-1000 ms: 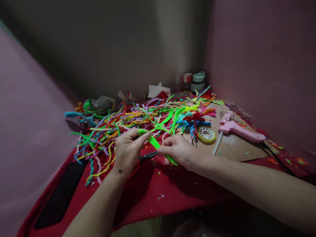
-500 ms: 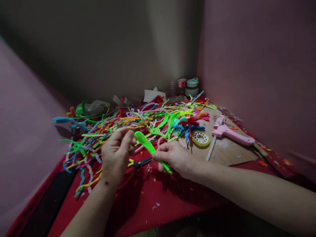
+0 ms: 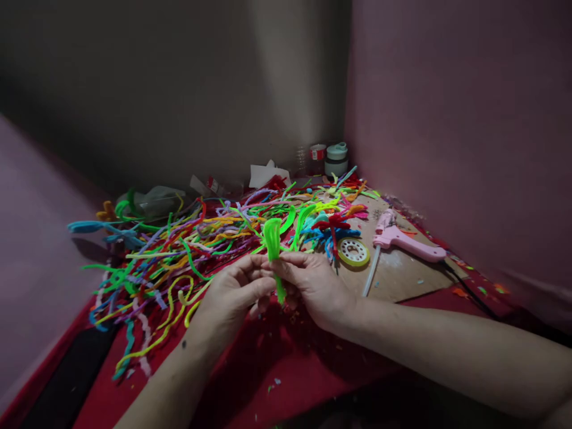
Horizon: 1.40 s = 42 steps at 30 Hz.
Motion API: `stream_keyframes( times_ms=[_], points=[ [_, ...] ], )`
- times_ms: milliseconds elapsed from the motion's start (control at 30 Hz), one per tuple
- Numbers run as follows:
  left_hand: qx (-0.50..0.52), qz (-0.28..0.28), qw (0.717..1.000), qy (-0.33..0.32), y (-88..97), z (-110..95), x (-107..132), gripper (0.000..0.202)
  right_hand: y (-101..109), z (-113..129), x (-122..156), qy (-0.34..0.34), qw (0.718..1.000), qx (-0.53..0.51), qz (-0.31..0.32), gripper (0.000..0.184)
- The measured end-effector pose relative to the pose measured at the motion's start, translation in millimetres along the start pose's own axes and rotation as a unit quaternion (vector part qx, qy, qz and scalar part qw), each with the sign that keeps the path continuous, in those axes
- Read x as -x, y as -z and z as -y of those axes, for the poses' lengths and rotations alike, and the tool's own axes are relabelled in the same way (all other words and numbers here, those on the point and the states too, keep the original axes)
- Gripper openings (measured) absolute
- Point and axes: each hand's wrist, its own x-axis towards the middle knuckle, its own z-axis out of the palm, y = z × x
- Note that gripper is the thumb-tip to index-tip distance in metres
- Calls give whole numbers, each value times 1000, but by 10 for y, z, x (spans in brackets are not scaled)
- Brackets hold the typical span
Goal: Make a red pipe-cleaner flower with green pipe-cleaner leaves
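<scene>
A bright green leaf shape of pipe cleaners (image 3: 272,235) stands nearly upright between my two hands, its broad end on top and its narrow end pointing down. My right hand (image 3: 315,286) pinches it around the middle between thumb and fingers. From the other side, my left hand (image 3: 248,286) closes its thumb and fingertips on the same piece. Just behind lie two more green leaf shapes (image 3: 304,225). A heap of many-coloured pipe cleaners (image 3: 214,229) spreads beyond and to the left of my hands.
Right of the heap, a pink glue gun (image 3: 409,241) and a yellow-rimmed tape roll (image 3: 354,253) rest on a brown board (image 3: 402,280). A lidded cup (image 3: 336,159) stands at the back. Red cloth (image 3: 304,372) with small scraps covers the table; a black strip (image 3: 74,375) lies at left.
The green leaf shape has turned from slanting to nearly upright. My left hand has moved right and now grips it beside my right hand. The scissors are no longer visible.
</scene>
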Motion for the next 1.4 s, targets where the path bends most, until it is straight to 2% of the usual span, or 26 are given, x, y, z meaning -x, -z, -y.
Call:
stream_keyframes(
  times_ms=[133, 267, 367, 500, 600, 633, 667, 733, 767, 867, 933, 1000, 1067, 1200, 1333, 1400],
  points=[
    [-57, -13, 998, -13, -55, 26, -19, 21, 11, 2, -20, -21, 1000, -14, 0, 31],
    [-91, -48, 995, -2, -92, 0, -18, 20, 23, 22, -34, -2, 1000, -4, -25, 34],
    [-99, -61, 993, 9, -87, -31, -8, 18, 7, 34, -33, 33, 998, 42, -20, 32],
    [-108, -45, 993, -1, -14, -21, -25, 17, -34, 94, 12, 49, 992, 115, -4, 22],
    [-89, -41, 995, -7, 47, 7, -60, 18, 49, 223, 87, 78, 978, 193, -15, 27],
    [-80, -44, 996, -12, 59, 13, -69, 18, 122, 277, 114, 100, 966, 234, -40, 26],
    [-75, -48, 996, -18, 64, 16, -75, 17, 219, 330, 136, 135, 944, 293, -69, 18],
    [-78, -56, 995, -28, 57, 14, -78, 18, 461, 424, 159, 186, 883, 407, -141, 10],
    [-82, -57, 994, -32, 47, 10, -77, 18, 588, 459, 156, 179, 859, 448, -172, 11],
    [-86, -49, 994, -47, 13, 0, -68, 18, 887, 516, 97, 122, 815, 527, -208, 17],
    [-81, -50, 994, -55, 2, -2, -63, 19, 969, 526, 34, 96, 773, 596, -196, 18],
    [-83, -57, 993, -58, 5, -4, -57, 19, 975, 528, -34, 71, 749, 625, -207, 17],
    [-91, -65, 992, -63, 15, -5, -53, 19, 956, 526, -98, 52, 746, 623, -228, 15],
    [-107, -71, 989, -69, 23, -3, -60, 20, 964, 524, -179, 41, 767, 589, -252, 10],
    [-101, -79, 989, -68, -4, -8, -63, 20, 975, 549, -132, 36, 810, 530, -249, 11],
    [-96, -84, 989, -74, -19, -20, -55, 20, 955, 569, -64, 48, 842, 480, -241, 13]
  ],
)
